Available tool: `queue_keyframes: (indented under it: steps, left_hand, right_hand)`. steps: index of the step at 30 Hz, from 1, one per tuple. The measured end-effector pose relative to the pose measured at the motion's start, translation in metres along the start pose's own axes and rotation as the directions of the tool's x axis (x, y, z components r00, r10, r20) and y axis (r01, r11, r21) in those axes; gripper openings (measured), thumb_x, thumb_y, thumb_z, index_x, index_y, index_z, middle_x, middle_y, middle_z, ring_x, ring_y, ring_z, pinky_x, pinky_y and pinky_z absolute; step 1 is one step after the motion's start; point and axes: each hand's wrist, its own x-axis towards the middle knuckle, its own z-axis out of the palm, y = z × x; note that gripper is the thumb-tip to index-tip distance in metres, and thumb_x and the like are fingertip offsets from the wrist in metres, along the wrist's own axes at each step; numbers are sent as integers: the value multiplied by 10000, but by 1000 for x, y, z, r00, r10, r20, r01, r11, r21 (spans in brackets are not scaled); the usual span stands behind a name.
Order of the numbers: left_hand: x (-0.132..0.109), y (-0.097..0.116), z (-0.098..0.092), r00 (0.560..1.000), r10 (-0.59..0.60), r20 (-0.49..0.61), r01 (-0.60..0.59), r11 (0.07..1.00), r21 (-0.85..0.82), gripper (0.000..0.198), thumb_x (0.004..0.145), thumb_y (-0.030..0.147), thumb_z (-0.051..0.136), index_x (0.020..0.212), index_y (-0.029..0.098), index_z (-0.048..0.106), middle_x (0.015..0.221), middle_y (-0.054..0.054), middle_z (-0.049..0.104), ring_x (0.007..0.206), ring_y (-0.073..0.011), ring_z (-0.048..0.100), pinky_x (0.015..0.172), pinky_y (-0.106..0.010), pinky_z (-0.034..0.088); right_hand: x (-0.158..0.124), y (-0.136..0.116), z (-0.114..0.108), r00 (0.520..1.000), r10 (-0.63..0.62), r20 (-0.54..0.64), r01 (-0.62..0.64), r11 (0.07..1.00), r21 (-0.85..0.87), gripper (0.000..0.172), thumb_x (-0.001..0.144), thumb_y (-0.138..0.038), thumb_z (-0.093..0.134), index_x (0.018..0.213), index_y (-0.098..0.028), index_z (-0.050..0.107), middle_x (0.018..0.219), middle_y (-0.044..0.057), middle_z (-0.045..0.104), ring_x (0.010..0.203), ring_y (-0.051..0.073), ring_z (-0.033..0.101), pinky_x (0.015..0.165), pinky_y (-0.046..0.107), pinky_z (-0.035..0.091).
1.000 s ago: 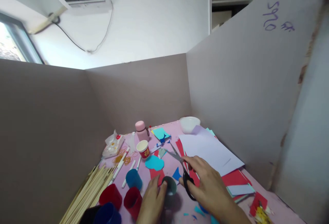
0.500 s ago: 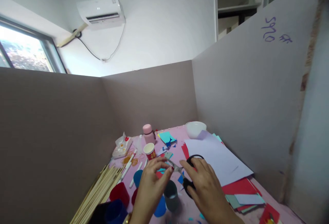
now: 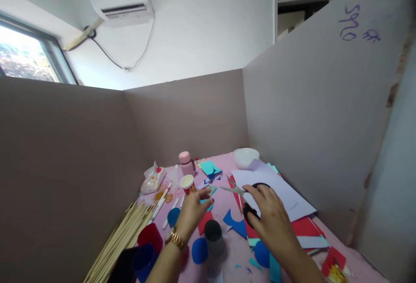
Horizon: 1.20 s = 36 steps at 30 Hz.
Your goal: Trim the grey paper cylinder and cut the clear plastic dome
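Observation:
My right hand (image 3: 268, 213) grips black-handled scissors (image 3: 238, 191), with the fingers through the loops and the blades spread apart, pointing left. My left hand (image 3: 192, 213), with a gold watch at its wrist, reaches over the table with thumb and forefinger apart. Just beyond those fingers are small teal and grey-green paper pieces (image 3: 212, 190); I see nothing held there. A blue paper offcut (image 3: 235, 223) and a red paper piece (image 3: 206, 221) lie between the hands. Nearer me stand a grey cup (image 3: 213, 236) and a blue round piece (image 3: 199, 250).
White paper (image 3: 276, 192) covers red sheets (image 3: 303, 227) on the right. A white bowl (image 3: 246, 158), pink bottle (image 3: 186, 164) and paper cup (image 3: 187, 183) stand farther back. Wooden sticks (image 3: 120, 239), white markers (image 3: 160, 207) and a red cup (image 3: 150, 236) are at left. Grey partitions enclose the table.
My hands have moved apart: the left away from the blades, the right with the scissors to the right. The blue offcut and a blue round piece now show on the table. The view has tilted down slightly.

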Motion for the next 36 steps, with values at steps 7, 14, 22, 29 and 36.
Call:
queue_keyframes:
  steps: [7,14,22,29,36]
  left_hand:
    - [-11,-17,8,957,-8,289,-56,975,213,215,873,322,585,1021,177,640,1052,-50,679,950,-203,638,867,-449,496]
    - [-13,-32,22,962,-137,235,94,978,185,194,862,344,596,871,158,649,938,-32,688,900,-191,641,843,-434,495]
    - [-34,-38,10,949,-313,17,285,837,-467,182,802,331,569,865,163,596,738,9,664,641,-144,646,620,-291,505]
    - [-53,-36,29,895,-443,38,306,551,-777,278,609,373,725,757,206,558,597,31,654,567,-147,647,538,-228,460]
    - [-58,-30,34,922,-375,97,270,441,-856,362,514,453,791,639,223,541,748,-3,694,650,-173,640,558,-262,477]
  right_hand:
    - [3,-4,-2,997,54,60,-57,997,50,447,798,-88,461,1235,-163,518,1045,119,566,983,304,510,814,463,447]
    - [4,-10,2,967,188,172,-238,909,343,412,769,-175,524,1177,-164,581,1021,109,597,956,298,536,825,461,427]
    - [10,-6,27,894,369,253,-437,598,672,380,766,-326,610,1110,-167,581,899,51,640,840,209,622,782,330,504]
    - [1,-25,45,886,354,298,-440,445,780,443,683,-240,681,1114,-179,598,939,60,642,898,225,611,681,290,532]
    - [1,-20,51,874,343,344,-439,251,863,473,619,-274,799,1057,-203,632,933,45,629,877,210,599,666,264,503]
